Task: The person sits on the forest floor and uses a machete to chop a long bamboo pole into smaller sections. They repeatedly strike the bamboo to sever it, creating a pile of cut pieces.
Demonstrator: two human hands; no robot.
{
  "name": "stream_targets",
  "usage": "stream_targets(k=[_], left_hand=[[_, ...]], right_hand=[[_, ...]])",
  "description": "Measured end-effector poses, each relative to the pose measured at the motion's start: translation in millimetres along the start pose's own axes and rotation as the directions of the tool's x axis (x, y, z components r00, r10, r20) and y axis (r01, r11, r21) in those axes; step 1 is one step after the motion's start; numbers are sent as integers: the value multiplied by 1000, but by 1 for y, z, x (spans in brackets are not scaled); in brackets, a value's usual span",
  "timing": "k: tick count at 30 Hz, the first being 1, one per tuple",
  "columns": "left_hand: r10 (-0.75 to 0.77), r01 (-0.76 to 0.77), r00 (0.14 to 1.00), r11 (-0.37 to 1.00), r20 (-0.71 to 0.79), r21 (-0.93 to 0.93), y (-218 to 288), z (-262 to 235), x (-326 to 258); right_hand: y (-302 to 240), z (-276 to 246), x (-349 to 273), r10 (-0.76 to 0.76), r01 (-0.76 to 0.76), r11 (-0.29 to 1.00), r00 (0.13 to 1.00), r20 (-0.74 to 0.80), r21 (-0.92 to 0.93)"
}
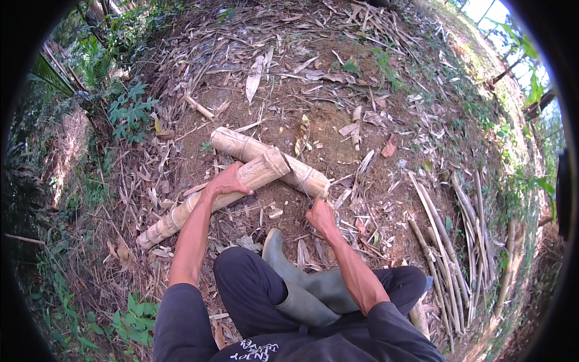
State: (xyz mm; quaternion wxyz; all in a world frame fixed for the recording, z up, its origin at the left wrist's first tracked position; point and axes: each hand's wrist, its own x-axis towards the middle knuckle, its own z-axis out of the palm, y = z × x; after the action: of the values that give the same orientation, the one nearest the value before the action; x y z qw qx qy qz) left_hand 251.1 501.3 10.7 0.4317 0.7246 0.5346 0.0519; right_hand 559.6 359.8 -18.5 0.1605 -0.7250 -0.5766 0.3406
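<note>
A thick, pale bamboo pole (pixel 184 212) lies slanted, its right end resting across a second bamboo piece (pixel 232 142) on the ground. My left hand (pixel 228 182) grips the upper pole from above, thumb on the near side. Closed in a fist, my right hand (pixel 321 215) holds a thin-bladed tool (pixel 300 179). Its narrow blade is seen nearly edge-on and runs up to the cut end of the upper pole. The handle is hidden in the fist, and I cannot tell whether it is a knife or a saw.
My green rubber boots (pixel 307 295) are close below the poles. Long thin sticks (pixel 443 259) lie in a pile at the right. Dry leaves and chips (pixel 274 213) cover the soil. Green plants (pixel 129 111) grow along the left, and a short bamboo piece (pixel 356 128) lies beyond the poles.
</note>
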Motion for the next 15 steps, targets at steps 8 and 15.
stream_targets(k=[8, 15], left_hand=[[32, 47, 959, 962, -282, 270, 21, 27, -63], [230, -196, 896, 973, -381, 125, -64, 21, -149]], right_hand=[[-4, -6, -60, 116, -403, 675, 885, 450, 618], [-81, 26, -183, 241, -585, 379, 811, 534, 717]])
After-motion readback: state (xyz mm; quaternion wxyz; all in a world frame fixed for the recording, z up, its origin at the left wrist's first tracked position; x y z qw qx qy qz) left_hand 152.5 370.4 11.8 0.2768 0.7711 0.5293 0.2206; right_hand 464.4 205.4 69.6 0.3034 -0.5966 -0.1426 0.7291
